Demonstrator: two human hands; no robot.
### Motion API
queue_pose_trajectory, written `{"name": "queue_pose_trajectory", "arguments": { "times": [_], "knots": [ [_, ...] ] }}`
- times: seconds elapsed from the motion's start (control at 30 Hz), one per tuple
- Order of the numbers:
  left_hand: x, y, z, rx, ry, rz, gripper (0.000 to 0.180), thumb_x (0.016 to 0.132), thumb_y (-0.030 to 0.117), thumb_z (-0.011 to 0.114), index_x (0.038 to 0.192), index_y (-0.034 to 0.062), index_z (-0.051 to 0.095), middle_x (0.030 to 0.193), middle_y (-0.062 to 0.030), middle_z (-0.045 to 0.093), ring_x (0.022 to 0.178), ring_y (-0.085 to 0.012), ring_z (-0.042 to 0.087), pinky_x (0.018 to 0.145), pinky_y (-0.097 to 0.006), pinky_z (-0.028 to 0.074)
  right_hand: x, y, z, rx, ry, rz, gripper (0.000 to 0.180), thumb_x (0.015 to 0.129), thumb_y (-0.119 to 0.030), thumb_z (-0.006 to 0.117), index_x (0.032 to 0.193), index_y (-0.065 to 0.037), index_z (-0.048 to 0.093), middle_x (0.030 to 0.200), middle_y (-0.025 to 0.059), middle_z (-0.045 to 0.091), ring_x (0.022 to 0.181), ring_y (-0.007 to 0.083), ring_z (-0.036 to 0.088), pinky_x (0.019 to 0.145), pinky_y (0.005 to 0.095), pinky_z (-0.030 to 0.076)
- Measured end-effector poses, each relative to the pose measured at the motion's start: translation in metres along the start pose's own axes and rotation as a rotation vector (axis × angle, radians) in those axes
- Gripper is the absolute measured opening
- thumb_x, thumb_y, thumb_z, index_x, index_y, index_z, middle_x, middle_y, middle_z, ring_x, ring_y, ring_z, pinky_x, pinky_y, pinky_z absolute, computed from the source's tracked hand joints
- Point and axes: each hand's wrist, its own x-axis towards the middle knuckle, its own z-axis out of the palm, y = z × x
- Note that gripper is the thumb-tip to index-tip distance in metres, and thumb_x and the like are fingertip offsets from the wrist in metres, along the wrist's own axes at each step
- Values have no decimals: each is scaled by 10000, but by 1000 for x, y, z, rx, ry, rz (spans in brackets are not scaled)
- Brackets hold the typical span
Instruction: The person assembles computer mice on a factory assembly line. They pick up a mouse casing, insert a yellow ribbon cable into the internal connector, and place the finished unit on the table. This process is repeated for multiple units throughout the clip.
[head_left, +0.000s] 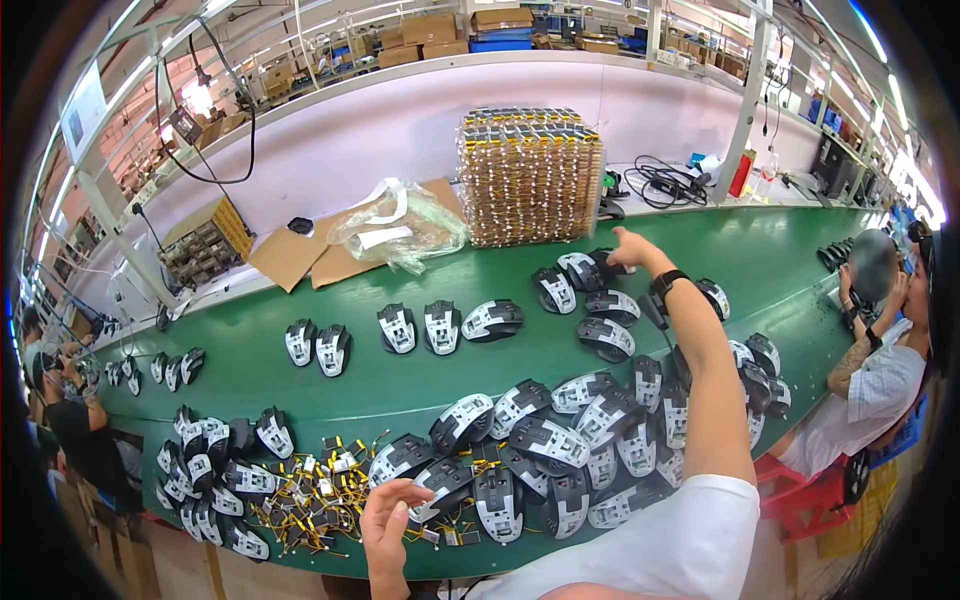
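My right hand [630, 250] is stretched far across the green belt [400, 385], fingers on a black and grey mouse shell [600, 262] in a small far cluster. A black watch is on that wrist. My left hand [385, 515] hovers near the front edge, fingers bent and touching a mouse shell [445, 482] at the edge of a big pile of shells [580, 450]. Small yellow-wired parts [320, 495] lie just left of that hand.
A row of upturned shells [420, 328] runs across the belt's middle, another heap [215, 475] sits front left. A tall stack of trays [530, 175], a plastic bag [400, 230] and cardboard stand behind. Other people sit at the right [880, 370] and far left [70, 420].
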Motion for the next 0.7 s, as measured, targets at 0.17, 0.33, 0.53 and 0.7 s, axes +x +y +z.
{"name": "queue_pose_trajectory", "arguments": {
  "times": [0.17,0.33,0.53,0.7],
  "knots": [
    [10,21,10,71,-116,14,316,929,158,547,1189,-21,545,1012,-148,687,958,-214,650,888,-340,480,2,-14,35,-45,-39,-98,849,671,-365,758,1409,-62,469,1345,228,552,1213,378,545,1033,393,437],
    [85,59,13,457,-430,33,286,932,125,562,1181,-15,558,972,-107,689,914,-170,642,847,-328,497,-1,-3,10,36,-94,-155,882,595,-269,824,1392,-79,498,1299,223,588,1174,339,584,990,398,466],
    [242,11,82,1023,-569,325,289,844,206,630,1049,6,592,928,-166,685,876,-330,665,787,-430,517,10,-35,1,-27,179,-130,767,584,-390,797,1264,-88,609,1170,225,654,1078,357,631,945,398,493],
    [313,-63,164,1425,-548,538,340,685,282,745,925,58,654,916,-166,679,896,-366,661,760,-476,537,33,-25,45,286,-67,-580,356,633,-262,791,828,16,685,750,139,682,662,263,633,653,416,518]
  ]
}}
